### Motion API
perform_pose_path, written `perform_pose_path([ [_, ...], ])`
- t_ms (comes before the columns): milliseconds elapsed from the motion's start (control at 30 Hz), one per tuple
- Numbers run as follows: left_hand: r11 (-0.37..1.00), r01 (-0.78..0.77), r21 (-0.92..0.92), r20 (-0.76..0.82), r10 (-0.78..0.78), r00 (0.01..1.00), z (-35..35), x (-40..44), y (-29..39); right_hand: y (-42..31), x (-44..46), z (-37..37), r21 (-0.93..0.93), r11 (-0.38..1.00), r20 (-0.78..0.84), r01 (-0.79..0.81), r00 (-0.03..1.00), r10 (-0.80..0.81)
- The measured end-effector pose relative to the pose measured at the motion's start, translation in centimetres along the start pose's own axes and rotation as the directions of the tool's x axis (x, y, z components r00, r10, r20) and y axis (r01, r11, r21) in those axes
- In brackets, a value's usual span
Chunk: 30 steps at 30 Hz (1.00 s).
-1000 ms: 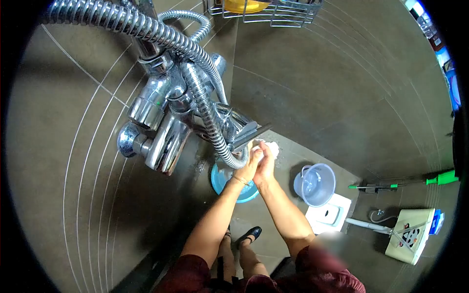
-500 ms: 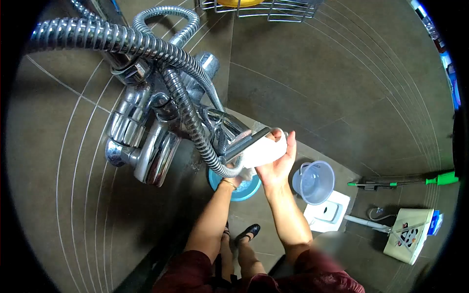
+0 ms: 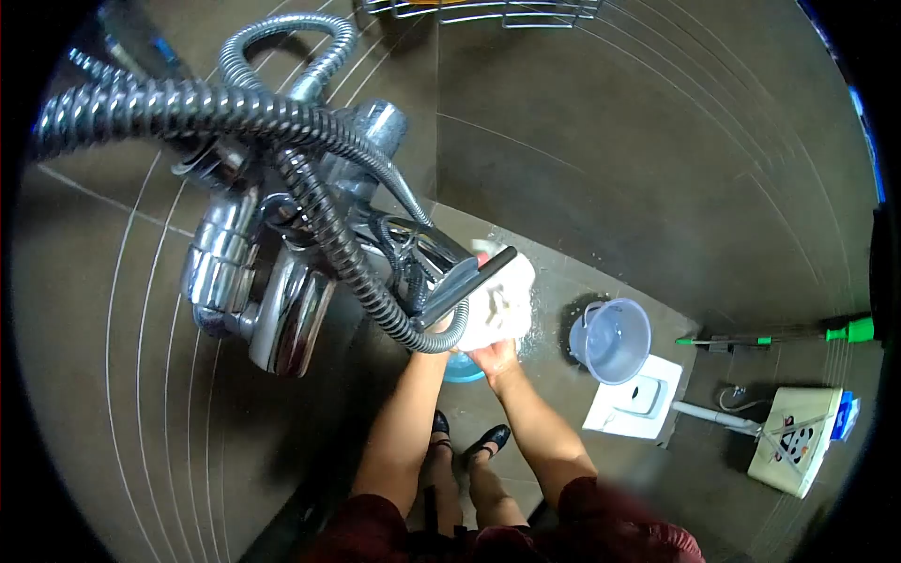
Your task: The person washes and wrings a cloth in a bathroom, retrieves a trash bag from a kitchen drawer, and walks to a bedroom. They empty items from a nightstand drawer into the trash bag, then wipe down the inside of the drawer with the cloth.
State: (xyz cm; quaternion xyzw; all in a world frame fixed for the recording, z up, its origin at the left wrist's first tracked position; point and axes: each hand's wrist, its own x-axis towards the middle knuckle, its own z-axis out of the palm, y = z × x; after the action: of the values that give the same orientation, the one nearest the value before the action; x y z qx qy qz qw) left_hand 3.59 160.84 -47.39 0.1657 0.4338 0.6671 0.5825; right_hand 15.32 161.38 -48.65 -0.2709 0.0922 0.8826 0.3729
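A white, wet cloth-like thing (image 3: 507,300) is bunched up under the shower head (image 3: 469,284), above a light blue basin (image 3: 463,369). My right hand (image 3: 497,356) grips its lower edge, thumb side up. My left hand (image 3: 437,330) is at the left edge of the cloth, mostly behind the shower hose (image 3: 399,324), so its fingers are hidden. A small reddish patch shows at the top of the cloth; I cannot tell what it is. Water droplets are spattered around the cloth.
Chrome mixer taps (image 3: 291,310) and coiled hoses fill the upper left. A pale bucket (image 3: 612,340) stands right of the basin, by a squat toilet (image 3: 648,413) and cistern (image 3: 796,441). A wire rack (image 3: 526,14) hangs above; a green-handled tool (image 3: 849,330) lies right.
The white cloth has dropped and spread into a rounder bundle. My right hand has moved down and left and closed on its lower edge. Splashes now show on the floor.
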Motion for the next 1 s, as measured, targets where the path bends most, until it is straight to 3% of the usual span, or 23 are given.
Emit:
perform_pose_path([
  [33, 0.934, 0.000, 0.357, 0.022, -0.008, 1.000, 1.7, -1.6, 1.4, -0.1, 1.5, -3.0, -0.007, 0.993, 0.214, 0.116, 0.970, -0.112],
  [100, 0.587, -0.166, 0.793, 0.161, 0.061, 0.985, 4.8, -5.1, 4.1, -0.4, 1.8, -1.2, -0.005, 1.000, 0.403, -0.028, 0.915, 0.027],
  [167, 0.231, -0.433, 0.872, 0.341, 0.350, 0.873, 6.4, -8.2, 5.0, -0.4, -1.3, 7.1, -0.024, 0.999, 0.447, 0.042, 0.894, -0.027],
  [200, 0.120, -0.403, 0.907, 0.334, 0.376, 0.864, 7.7, -9.5, 5.6, -0.2, -1.6, 7.7, -0.093, 0.989, 0.376, 0.118, 0.924, -0.075],
  [233, 0.115, -0.343, 0.932, 0.277, 0.381, 0.882, 8.6, -10.5, 4.6, 0.2, -1.9, 8.0, -0.168, 0.969, 0.302, 0.181, 0.945, -0.124],
  [300, 0.123, -0.210, 0.970, 0.137, 0.436, 0.889, 8.6, -10.7, 3.9, 0.2, -1.6, 7.4, -0.242, 0.951, 0.235, 0.194, 0.962, -0.136],
  [367, 0.265, -0.141, 0.954, -0.004, 0.481, 0.877, 7.8, -9.2, 4.1, 0.4, -0.8, 6.4, -0.300, 0.932, 0.183, 0.203, 0.971, -0.152],
  [400, 0.388, -0.229, 0.893, -0.033, 0.563, 0.826, 7.4, -8.0, 4.2, 0.8, -0.2, 5.9, -0.327, 0.922, 0.163, 0.208, 0.973, -0.162],
  [533, 0.277, -0.319, 0.906, 0.059, 0.665, 0.744, 8.5, -7.3, 6.4, 1.8, 1.1, 4.8, -0.430, 0.870, 0.151, 0.243, 0.969, -0.196],
  [600, 0.408, -0.340, 0.847, -0.004, 0.644, 0.765, 6.4, -6.0, 4.0, 1.3, 0.7, 5.2, -0.535, 0.795, 0.172, 0.286, 0.958, -0.229],
  [633, 0.470, -0.350, 0.810, -0.032, 0.631, 0.775, 5.2, -5.2, 2.7, 1.1, 0.1, 6.3, -0.705, 0.633, 0.144, 0.319, 0.939, -0.312],
  [667, 0.602, -0.291, 0.744, -0.135, 0.561, 0.817, 4.6, -4.9, 2.0, 1.3, -0.8, 6.8, -0.844, 0.140, 0.391, 0.518, 0.773, -0.500],
  [733, 0.874, -0.270, 0.404, -0.225, 0.381, 0.897, 2.4, -3.6, 0.7, 0.7, -0.3, 6.5, -0.772, 0.531, 0.153, 0.350, 0.913, -0.378],
  [767, 0.897, -0.245, 0.368, -0.215, 0.338, 0.916, 0.4, -3.0, -0.3, 0.4, -0.3, 6.4, -0.681, 0.693, 0.051, 0.236, 0.960, -0.276],
  [800, 0.891, -0.245, 0.383, -0.195, 0.337, 0.921, -2.1, -2.6, -1.4, 0.2, -0.6, 6.6, -0.789, 0.581, 0.017, 0.199, 0.953, -0.303],
  [867, 0.879, -0.251, 0.404, -0.223, 0.361, 0.905, -5.9, -2.8, -2.6, -1.2, -0.2, 6.1, -0.790, 0.598, -0.015, 0.135, 0.971, -0.239],
  [900, 0.941, -0.225, 0.254, -0.337, 0.304, 0.891, -5.6, -3.7, -1.6, -1.8, 0.1, 5.6, -0.789, 0.606, -0.034, 0.100, 0.978, -0.206],
  [1000, 0.960, -0.245, -0.134, -0.629, 0.108, 0.770, -4.3, -6.0, 0.5, -1.8, 0.9, 5.1, -0.507, 0.831, -0.028, 0.230, 0.959, -0.283],
])
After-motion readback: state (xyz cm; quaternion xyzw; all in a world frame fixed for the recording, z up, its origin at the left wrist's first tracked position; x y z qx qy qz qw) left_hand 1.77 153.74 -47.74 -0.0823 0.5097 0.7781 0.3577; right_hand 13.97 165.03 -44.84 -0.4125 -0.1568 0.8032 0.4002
